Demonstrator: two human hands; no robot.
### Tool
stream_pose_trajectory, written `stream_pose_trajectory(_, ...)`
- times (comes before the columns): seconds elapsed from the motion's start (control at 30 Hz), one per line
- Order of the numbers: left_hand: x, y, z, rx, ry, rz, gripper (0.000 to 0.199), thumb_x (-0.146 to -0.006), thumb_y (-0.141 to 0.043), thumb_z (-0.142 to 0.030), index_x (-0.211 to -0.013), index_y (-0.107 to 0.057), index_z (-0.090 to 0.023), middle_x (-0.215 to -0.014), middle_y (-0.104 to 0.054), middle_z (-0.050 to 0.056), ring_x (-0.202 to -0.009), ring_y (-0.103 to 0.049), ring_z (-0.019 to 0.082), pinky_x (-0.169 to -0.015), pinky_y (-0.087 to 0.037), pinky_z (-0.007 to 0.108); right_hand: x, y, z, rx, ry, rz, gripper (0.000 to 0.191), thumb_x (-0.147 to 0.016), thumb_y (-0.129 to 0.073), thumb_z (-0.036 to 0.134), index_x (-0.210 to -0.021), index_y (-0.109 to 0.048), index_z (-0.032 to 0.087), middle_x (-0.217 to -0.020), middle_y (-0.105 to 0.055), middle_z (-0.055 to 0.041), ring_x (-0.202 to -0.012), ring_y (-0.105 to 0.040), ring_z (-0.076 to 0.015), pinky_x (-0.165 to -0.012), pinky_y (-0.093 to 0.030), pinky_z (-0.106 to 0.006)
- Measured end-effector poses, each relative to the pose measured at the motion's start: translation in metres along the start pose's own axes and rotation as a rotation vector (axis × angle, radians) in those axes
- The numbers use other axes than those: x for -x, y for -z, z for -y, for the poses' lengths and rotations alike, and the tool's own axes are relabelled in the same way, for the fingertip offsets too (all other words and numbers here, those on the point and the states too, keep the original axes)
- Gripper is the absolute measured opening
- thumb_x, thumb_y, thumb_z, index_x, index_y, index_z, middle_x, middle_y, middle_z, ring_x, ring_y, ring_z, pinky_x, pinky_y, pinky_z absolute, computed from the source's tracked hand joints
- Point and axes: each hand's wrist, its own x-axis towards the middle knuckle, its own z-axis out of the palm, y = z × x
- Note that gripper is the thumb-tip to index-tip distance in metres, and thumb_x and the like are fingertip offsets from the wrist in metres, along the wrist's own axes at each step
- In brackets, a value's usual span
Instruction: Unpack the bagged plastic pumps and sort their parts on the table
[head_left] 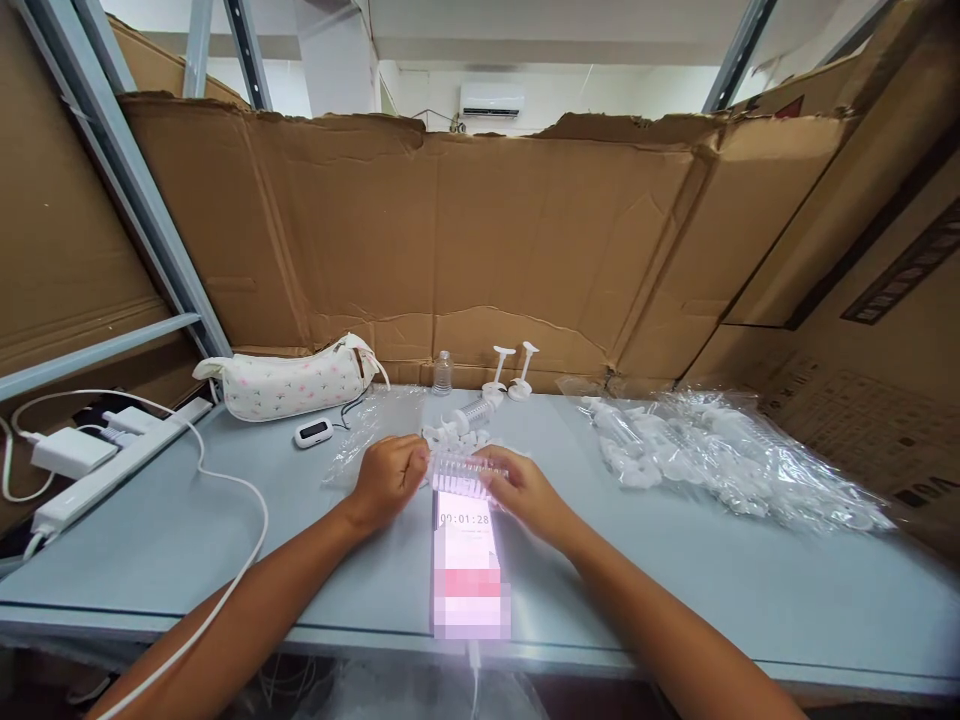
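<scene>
Right hand [521,490] pinched a clear tube [461,476] over mid-bench [750,590]; left hand [390,482] clenched at its left end, contents unclear. Phone [466,550] lay below, by the front edge; bagged plastic parts [712,455] toward the back right corner.

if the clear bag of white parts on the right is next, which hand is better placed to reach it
Probably the right hand: it is nearer the clear bag, though it holds the clear tube. The left hand is on the tube's far side, farther away.
</scene>
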Motion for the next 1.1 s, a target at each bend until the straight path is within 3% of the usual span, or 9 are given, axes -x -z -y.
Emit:
stream_pose_trajectory(0.07,0.0,0.001,0.0,0.004,0.107,0.014,0.045,-0.092,-0.02,-0.034,-0.055,-0.042,-0.019,-0.052,-0.045,0.0,-0.051,-0.043,0.014,-0.056,-0.033,0.027,0.003,0.0,0.002,0.187,0.077,-0.002,0.027,-0.081,-0.056,0.037,-0.101,-0.059,0.019,-0.082,-0.06,-0.0041,-0.065,-0.05,-0.0152,-0.059,-0.041,-0.029)
stream_pose_trajectory(0.17,-0.001,0.001,-0.001,0.04,0.266,0.055,0.046,-0.091,-0.021,-0.038,-0.052,-0.038,-0.019,-0.05,-0.042,-0.001,-0.05,-0.042,0.013,-0.053,-0.03,0.026,0.005,0.002,0.003,0.482,0.291,-0.034,0.039,-0.078,-0.06,0.028,-0.116,-0.055,0.021,-0.09,-0.059,-0.0065,-0.076,-0.051,-0.0192,-0.068,-0.044,-0.033)
stream_pose_trajectory(0.3,-0.003,-0.001,-0.002,0.09,0.359,0.093,0.045,-0.09,-0.023,-0.039,-0.051,-0.033,-0.019,-0.048,-0.036,-0.002,-0.048,-0.037,0.012,-0.051,-0.027,0.026,0.004,0.003,-0.001,0.653,0.504,-0.133,0.037,-0.081,-0.055,0.021,-0.118,-0.056,0.023,-0.092,-0.056,-0.0089,-0.085,-0.052,-0.0222,-0.072,-0.045,-0.036)
stream_pose_trajectory(0.4,-0.003,0.0,-0.002,0.158,0.343,0.06,0.045,-0.091,-0.023,-0.04,-0.055,-0.04,-0.019,-0.051,-0.041,-0.002,-0.051,-0.041,0.012,-0.052,-0.03,0.025,0.004,0.001,-0.002,0.608,0.456,-0.137,0.038,-0.079,-0.06,0.027,-0.116,-0.056,0.023,-0.091,-0.06,-0.0086,-0.083,-0.054,-0.0228,-0.073,-0.045,-0.037)
stream_pose_trajectory(0.5,-0.001,0.002,-0.003,0.219,0.261,0.042,0.038,-0.093,-0.027,-0.04,-0.075,-0.052,-0.018,-0.06,-0.05,-0.002,-0.057,-0.047,0.013,-0.056,-0.035,0.025,0.005,0.001,-0.002,0.453,0.281,-0.158,0.035,-0.078,-0.061,0.035,-0.111,-0.057,0.022,-0.091,-0.063,-0.0073,-0.075,-0.055,-0.0206,-0.07,-0.044,-0.035)
stream_pose_trajectory(0.6,0.0,0.002,-0.004,0.227,0.186,0.056,0.025,-0.091,-0.037,-0.037,-0.092,-0.054,-0.019,-0.073,-0.058,-0.001,-0.062,-0.051,0.013,-0.06,-0.039,0.025,0.003,0.004,-0.002,0.24,0.114,-0.212,0.028,-0.083,-0.054,0.043,-0.097,-0.059,0.02,-0.077,-0.061,-0.0034,-0.064,-0.051,-0.0166,-0.06,-0.041,-0.03)
stream_pose_trajectory(0.7,0.002,-0.002,-0.004,0.208,0.1,0.083,0.021,-0.086,-0.048,-0.033,-0.102,-0.052,-0.02,-0.084,-0.062,0.001,-0.063,-0.053,0.012,-0.062,-0.042,0.025,-0.001,0.008,-0.004,-0.006,0.035,-0.261,0.037,-0.085,-0.046,0.055,-0.083,-0.057,0.02,-0.063,-0.05,0.0007,-0.057,-0.045,-0.0141,-0.053,-0.036,-0.027)
stream_pose_trajectory(0.83,0.003,-0.004,-0.003,0.11,0.021,0.094,0.021,-0.087,-0.048,-0.035,-0.1,-0.053,-0.02,-0.086,-0.064,0.002,-0.064,-0.056,0.014,-0.064,-0.042,0.027,-0.005,0.01,-0.008,-0.171,-0.007,-0.262,0.042,-0.083,-0.045,0.061,-0.077,-0.055,0.02,-0.06,-0.045,0.0025,-0.052,-0.041,-0.0125,-0.051,-0.035,-0.027)
stream_pose_trajectory(1.1,0.001,0.002,-0.003,0.01,0.025,0.089,0.051,-0.095,-0.021,-0.049,-0.074,-0.055,-0.019,-0.065,-0.058,0.002,-0.061,-0.055,0.017,-0.059,-0.037,0.027,-0.001,0.012,-0.001,0.069,0.092,-0.211,0.027,-0.082,-0.055,0.045,-0.094,-0.056,0.021,-0.072,-0.056,-0.0005,-0.069,-0.051,-0.0176,-0.062,-0.038,-0.029)
